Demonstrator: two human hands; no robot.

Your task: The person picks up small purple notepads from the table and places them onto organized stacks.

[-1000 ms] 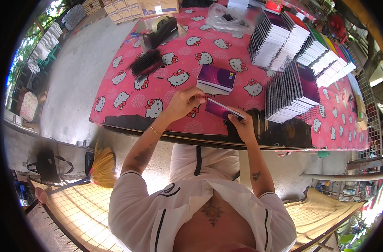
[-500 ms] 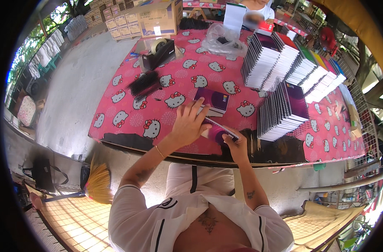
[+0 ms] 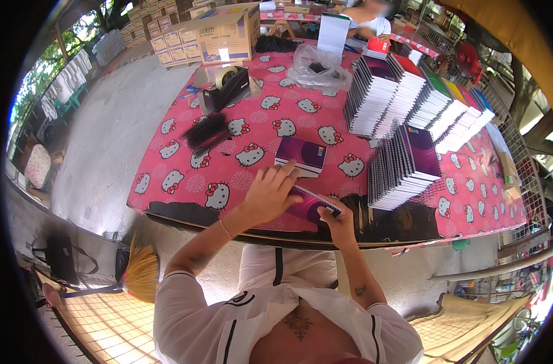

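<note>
My right hand (image 3: 338, 221) grips a small purple notebook (image 3: 307, 206) near the table's front edge, its thumb on the cover. My left hand (image 3: 270, 193) has its fingers stretched out, with the fingertips by the front edge of a short pile of purple-covered pads (image 3: 301, 155). Its thumb reaches the held notebook; whether it presses on it I cannot tell. To the right stands a tall stack of purple spiral-bound notebooks (image 3: 404, 167). Loose black binding coils (image 3: 205, 132) lie on the left of the table.
A pink patterned tablecloth (image 3: 252, 130) covers the table, torn to black at the front. A tape dispenser (image 3: 229, 88), a clear plastic bag (image 3: 318, 68) and more notebook stacks (image 3: 373, 100) stand farther back. Beyond them are a cardboard box (image 3: 228, 37) and a person (image 3: 376, 25).
My left hand has drawn back slightly, its fingers leaving the top of the pad pile for its front edge. My right hand still holds the notebook, and the view has shifted a little.
</note>
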